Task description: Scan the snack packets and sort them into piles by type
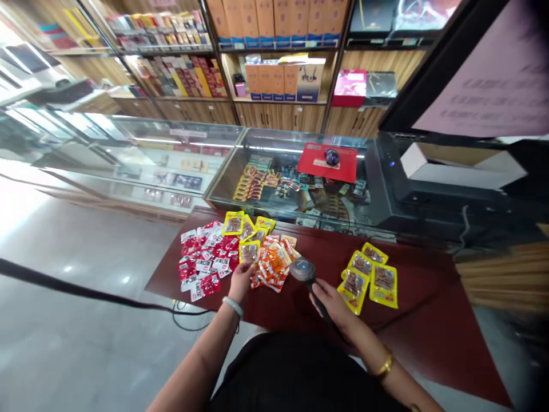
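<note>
My left hand (241, 279) pinches a small yellow snack packet (249, 251) and lifts it above the dark red table (412, 309). My right hand (332, 306) is wrapped round the handle of a grey barcode scanner (303, 270), whose head points toward that packet. Under the packet lie a pile of orange packets (274, 263), a heap of red and white packets (206, 257) to the left, and more yellow packets (244, 224) behind. A separate group of yellow packets (369, 277) lies to the right of the scanner.
Behind the table stands a glass display counter (295, 183) with a red mat (328, 162) and a dark mouse on top. A black monitor and printer (433, 177) stand at the right. Shelves with boxes (274, 46) line the back wall. A black cable (86, 292) crosses the floor.
</note>
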`<state>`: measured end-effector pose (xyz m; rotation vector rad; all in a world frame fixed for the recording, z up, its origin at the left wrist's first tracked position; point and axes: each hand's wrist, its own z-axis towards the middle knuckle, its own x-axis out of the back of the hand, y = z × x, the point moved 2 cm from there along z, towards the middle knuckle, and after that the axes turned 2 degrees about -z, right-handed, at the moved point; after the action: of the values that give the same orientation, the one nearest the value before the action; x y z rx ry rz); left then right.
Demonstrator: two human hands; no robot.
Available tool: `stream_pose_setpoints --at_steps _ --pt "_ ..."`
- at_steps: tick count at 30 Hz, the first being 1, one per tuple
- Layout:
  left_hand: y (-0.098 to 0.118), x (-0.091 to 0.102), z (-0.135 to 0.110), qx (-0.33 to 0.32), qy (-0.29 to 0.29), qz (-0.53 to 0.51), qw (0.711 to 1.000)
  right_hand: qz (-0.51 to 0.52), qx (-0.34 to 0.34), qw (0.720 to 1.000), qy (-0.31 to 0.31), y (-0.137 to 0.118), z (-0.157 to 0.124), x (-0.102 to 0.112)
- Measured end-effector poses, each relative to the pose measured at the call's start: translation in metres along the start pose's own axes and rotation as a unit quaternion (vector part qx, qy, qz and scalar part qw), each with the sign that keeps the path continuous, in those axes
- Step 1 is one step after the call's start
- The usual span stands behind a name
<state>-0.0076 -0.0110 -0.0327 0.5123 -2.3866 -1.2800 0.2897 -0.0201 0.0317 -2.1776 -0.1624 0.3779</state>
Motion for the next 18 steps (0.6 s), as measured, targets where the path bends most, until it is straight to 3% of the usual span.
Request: stream_pose_setpoints --at_steps 3,7,13,18 --pt "-0.004 0.024 0.02 -0.047 0.105 0.157 0.981 -0.016 0.003 0.999 -0.035 -0.006 0.013 -0.024" --pt "-0.011 0.039 0.038 -0.075 0.103 0.311 0.942 -0.039 0.018 0.997 -0.069 -0.01 0.026 -0.05" --pt "-0.019 0.039 0.045 -0.026 0.03 0.305 0.951 -0.061 0.017 0.996 -0.068 -0.015 0.027 -0.062" --pt "-0.006 0.038 0.037 -0.089 0.099 0.341 0.931 -0.051 0.002 0.997 -0.057 -0.02 0.025 -0.061"
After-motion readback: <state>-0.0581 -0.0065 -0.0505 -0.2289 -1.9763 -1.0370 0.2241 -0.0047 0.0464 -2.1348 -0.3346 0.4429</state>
